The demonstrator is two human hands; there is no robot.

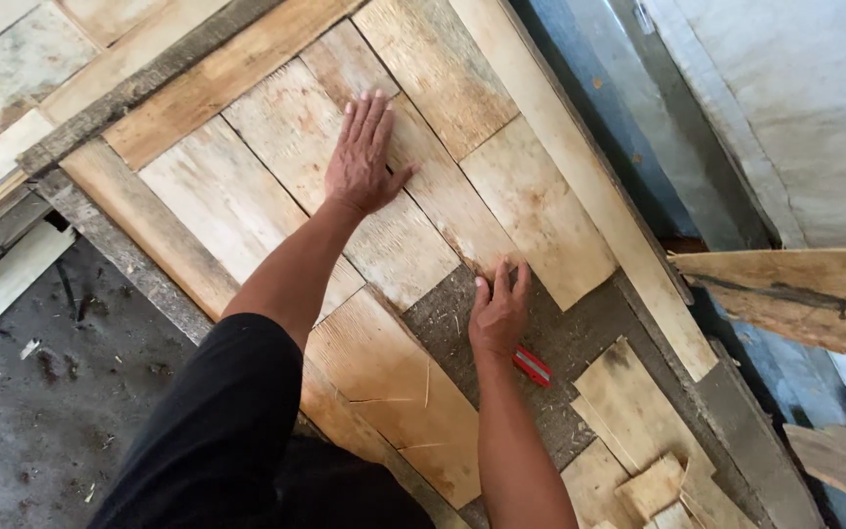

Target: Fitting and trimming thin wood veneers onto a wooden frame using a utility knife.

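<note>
Thin wood veneer sheets (276, 167) lie edge to edge on the desk (560, 338), far and left of centre. The left hand (362, 157) presses flat on one, fingers together. The right hand (498, 312) rests flat at a sheet's near edge, fingers slightly spread, beside a red cutter (533, 365). The sheets look light, stiff but brittle; best lifted by their edges.

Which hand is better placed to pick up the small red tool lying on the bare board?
Probably the right hand: the red tool lies just beside its wrist. The left hand lies flat on the veneer sheets, farther up the board.
</note>
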